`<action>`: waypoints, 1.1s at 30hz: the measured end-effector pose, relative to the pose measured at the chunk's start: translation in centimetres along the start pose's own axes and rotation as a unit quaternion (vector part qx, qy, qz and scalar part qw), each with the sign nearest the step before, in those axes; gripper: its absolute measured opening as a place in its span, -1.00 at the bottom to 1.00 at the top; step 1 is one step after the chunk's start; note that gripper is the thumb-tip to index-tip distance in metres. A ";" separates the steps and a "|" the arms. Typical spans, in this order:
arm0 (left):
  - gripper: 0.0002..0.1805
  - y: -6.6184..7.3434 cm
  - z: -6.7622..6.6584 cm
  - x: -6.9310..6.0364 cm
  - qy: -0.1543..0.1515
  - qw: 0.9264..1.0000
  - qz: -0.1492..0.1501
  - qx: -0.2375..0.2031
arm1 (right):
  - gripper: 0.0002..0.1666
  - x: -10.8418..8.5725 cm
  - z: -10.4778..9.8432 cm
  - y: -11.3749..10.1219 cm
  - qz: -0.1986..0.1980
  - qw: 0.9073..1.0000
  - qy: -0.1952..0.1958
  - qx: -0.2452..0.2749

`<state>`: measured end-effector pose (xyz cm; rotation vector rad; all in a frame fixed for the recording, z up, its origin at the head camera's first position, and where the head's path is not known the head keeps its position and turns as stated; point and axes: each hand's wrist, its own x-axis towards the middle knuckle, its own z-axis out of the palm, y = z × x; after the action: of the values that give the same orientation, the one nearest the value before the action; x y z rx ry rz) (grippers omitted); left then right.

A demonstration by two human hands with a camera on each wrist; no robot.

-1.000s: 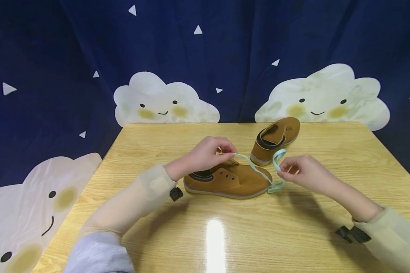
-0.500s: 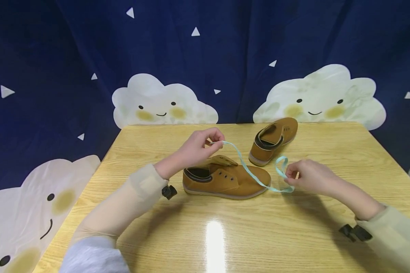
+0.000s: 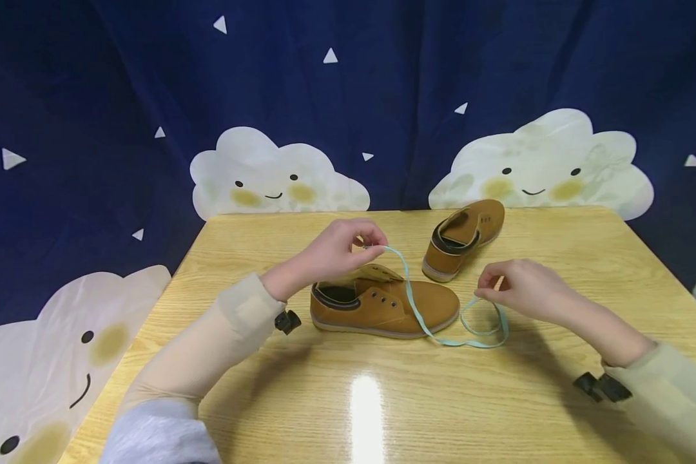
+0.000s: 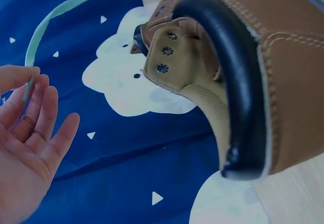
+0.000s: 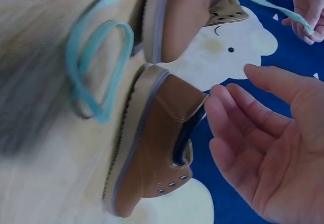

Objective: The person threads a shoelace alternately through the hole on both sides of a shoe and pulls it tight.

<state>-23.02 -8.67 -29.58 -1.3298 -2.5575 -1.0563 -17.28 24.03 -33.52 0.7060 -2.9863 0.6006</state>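
Note:
My left hand (image 3: pixel 345 251) pinches one end of a pale mint shoelace (image 3: pixel 412 303) above a brown shoe (image 3: pixel 354 317). In the left wrist view, the tip of the lace (image 4: pixel 34 47) sticks out past thumb and fingers. From there it hangs across the shoe's toe and curls into a loop on the table. My right hand (image 3: pixel 522 290) hovers over that loop. The right wrist view shows its thumb apart from the relaxed fingers, and the looped lace (image 5: pixel 73 57) lies clear of them. The shoe's eyelets on the near side hold no lace.
A second brown shoe (image 3: pixel 441 263) stands behind, its toe pointing away to the right. Both shoes rest on a wooden table (image 3: pixel 290 399). A dark blue curtain (image 3: pixel 301 84) with cloud prints hangs beyond the table's far edge.
My left hand has risen off the shoe with the lace end, then moved slightly right. My right hand has let go of the lace, and its loop has dropped toward the table.

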 end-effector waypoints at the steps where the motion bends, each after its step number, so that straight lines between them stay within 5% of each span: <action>1: -0.92 0.1 0.0 0.1 0.000 1.000 0.006 0.007 | -0.90 0.2 -0.2 -0.3 -0.001 1.000 0.007 0.002; 5: -0.92 0.3 0.0 0.5 0.006 0.999 0.038 0.032 | -0.89 1.3 -0.6 -1.6 -0.012 0.999 0.032 0.027; 9: -0.91 0.4 0.4 0.8 0.014 0.998 0.060 0.029 | -0.85 2.4 -0.6 -3.2 -0.024 0.993 0.048 0.108; 17: -0.92 0.6 1.3 1.2 0.031 0.994 0.102 0.029 | -0.78 4.2 0.4 -5.3 -0.047 0.939 0.024 0.340; 22: -0.93 0.6 1.4 1.2 0.053 0.990 0.130 0.024 | -0.68 4.8 1.0 -5.6 -0.025 0.919 -0.018 0.392; 28: -0.93 0.4 1.7 1.1 0.059 0.989 0.137 0.021 | -0.75 5.1 1.9 -5.4 -0.016 0.882 -0.037 0.469; 33: -0.94 0.0 2.0 0.8 0.049 0.990 0.132 0.025 | -0.89 5.0 2.4 -5.6 -0.003 0.876 -0.020 0.481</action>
<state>-23.07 -6.91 -30.86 -1.5108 -2.2461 -0.9748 -19.22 16.40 -33.20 0.7087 -2.5357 2.1251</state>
